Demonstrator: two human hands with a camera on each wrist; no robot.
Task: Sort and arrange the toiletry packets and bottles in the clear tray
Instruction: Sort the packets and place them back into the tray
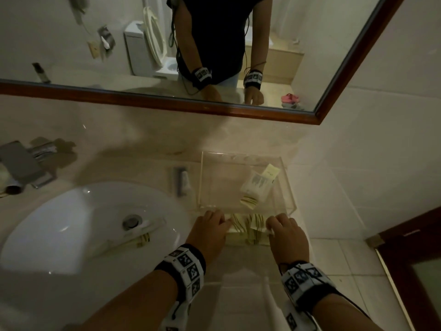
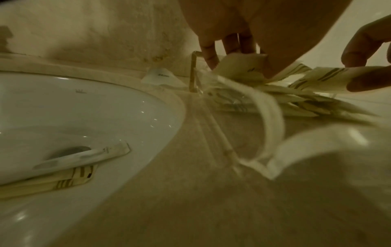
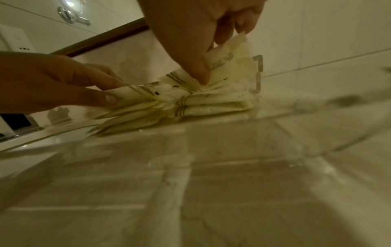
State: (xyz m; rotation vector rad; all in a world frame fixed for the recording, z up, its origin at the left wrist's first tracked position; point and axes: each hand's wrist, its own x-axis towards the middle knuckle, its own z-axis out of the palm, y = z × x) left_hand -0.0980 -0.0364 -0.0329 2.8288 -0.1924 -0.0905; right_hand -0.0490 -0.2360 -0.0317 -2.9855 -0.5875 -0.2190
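Note:
A clear tray (image 1: 241, 154) stands on the counter to the right of the sink. Several cream packets with dark stripes (image 1: 248, 225) lie stacked at its near end, and a few more packets (image 1: 256, 185) lie farther in. My left hand (image 1: 223, 222) pinches a striped packet (image 3: 137, 93) between thumb and finger at the left of the stack. My right hand (image 1: 272, 225) pinches another cream packet (image 3: 228, 61) and holds it tilted up above the stack. In the right wrist view the left hand (image 3: 110, 90) and right hand (image 3: 211, 70) sit close together over the packets. No bottle shows clearly.
The white sink basin (image 1: 71, 223) holds a long wrapped item (image 1: 140, 229) and a striped packet (image 1: 140, 241) by the drain. A small wrapped tube (image 1: 182, 180) lies on the counter left of the tray. The mirror (image 1: 167, 99) is behind, with the tiled wall close on the right.

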